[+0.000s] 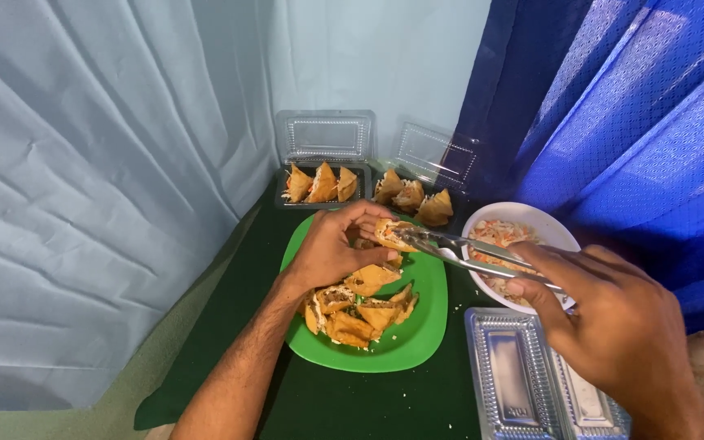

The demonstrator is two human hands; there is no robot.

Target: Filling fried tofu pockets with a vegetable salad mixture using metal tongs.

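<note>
While my left hand (pixel 337 248) pinches a split fried pastry (pixel 391 233) over the green plate (pixel 427 314), my right hand (pixel 613 322) is closed on metal tongs (pixel 458 248), whose tips meet the pastry's open side. Head view: two black trays at 12 o'clock, left tray (pixel 319 186) and right tray (pixel 411 198), each hold three filled pieces, lids open. About six pastries (pixel 360 305) remain on the plate, at 6 o'clock from my left hand. White bowl of shredded vegetable filling (pixel 508 236) sits at 3 o'clock of the plate. Stacked empty clear-lidded trays (pixel 523 383) wait at 5 o'clock. Judged roughly half done.
</note>
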